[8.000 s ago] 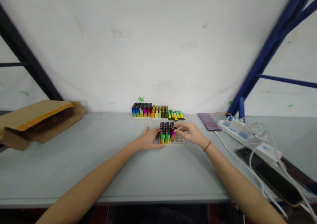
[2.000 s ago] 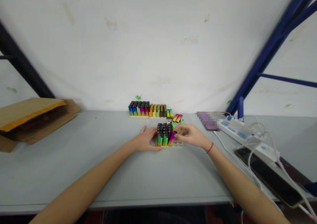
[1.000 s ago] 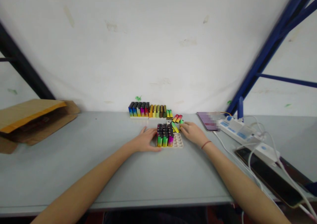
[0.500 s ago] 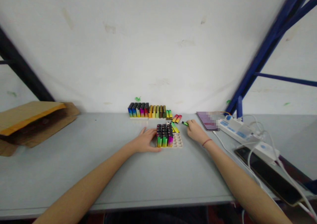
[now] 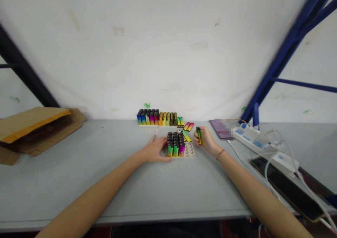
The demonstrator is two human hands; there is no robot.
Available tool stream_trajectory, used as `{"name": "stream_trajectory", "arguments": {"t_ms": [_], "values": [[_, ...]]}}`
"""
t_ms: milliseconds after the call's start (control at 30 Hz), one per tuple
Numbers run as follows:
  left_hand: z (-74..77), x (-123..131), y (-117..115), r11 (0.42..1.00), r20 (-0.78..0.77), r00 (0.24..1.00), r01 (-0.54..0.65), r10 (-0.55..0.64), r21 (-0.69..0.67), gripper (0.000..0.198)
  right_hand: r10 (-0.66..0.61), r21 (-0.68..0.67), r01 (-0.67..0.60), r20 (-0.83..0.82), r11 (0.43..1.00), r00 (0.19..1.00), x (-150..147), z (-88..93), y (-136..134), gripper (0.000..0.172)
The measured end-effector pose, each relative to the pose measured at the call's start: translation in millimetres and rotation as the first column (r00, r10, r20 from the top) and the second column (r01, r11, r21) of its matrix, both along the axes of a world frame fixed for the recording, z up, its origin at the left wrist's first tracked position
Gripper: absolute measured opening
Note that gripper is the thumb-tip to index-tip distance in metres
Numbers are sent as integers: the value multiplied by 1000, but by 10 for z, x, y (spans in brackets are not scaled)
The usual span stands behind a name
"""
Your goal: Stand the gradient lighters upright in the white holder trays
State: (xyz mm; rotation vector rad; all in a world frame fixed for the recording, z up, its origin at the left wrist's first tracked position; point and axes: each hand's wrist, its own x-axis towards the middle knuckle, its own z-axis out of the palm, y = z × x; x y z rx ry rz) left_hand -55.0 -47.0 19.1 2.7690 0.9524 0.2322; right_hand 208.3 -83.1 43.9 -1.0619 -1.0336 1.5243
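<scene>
My right hand (image 5: pixel 205 139) grips a green-and-yellow lighter (image 5: pixel 199 137), held nearly upright to the right of a white holed tray (image 5: pixel 190 150). Several black-topped lighters (image 5: pixel 175 149) in green, yellow and purple stand in the tray's left and middle, while holes show at its right. My left hand (image 5: pixel 152 151) holds the tray's left front corner, thumb along the front edge and fingers at the left side. Behind the tray lie a green-yellow lighter (image 5: pixel 186 136) and two red-yellow lighters (image 5: pixel 189 126).
Against the wall stand rows of colourful lighters (image 5: pixel 147 117) and yellow-to-dark ones (image 5: pixel 167 118). An open brown paper bag (image 5: pixel 39 129) lies left. On the right are a purple phone (image 5: pixel 220 129), a white power strip (image 5: pixel 247 136) with cables, and a black phone (image 5: pixel 286 187).
My right hand has turned the lighter from lying nearly level to nearly upright, its black top now upward. My left hand keeps its place at the tray.
</scene>
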Motion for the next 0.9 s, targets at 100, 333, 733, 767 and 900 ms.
{"name": "stream_trajectory", "arguments": {"t_ms": [100,333,733,767,900], "values": [[10,1,-7,1000,6,1000,1,-1,-1,89,44,-7,-45,-71,999,996,-5,2,-25,34],[49,18,-31,1000,9,1000,-5,5,-6,88,85,-69,-95,-136,993,987,-32,-11,-41,32],[26,10,-14,1000,-2,1000,-1,1,-15,89,68,-8,-71,-162,997,984,-110,68,-119,31],[28,11,-15,1000,-1,1000,-1,1,-15,89,74,-20,-78,-157,997,985,-112,67,-118,30],[37,12,-20,1000,2,1000,-1,1,-11,89,46,-23,-49,-141,999,989,-122,70,-114,25]]}}
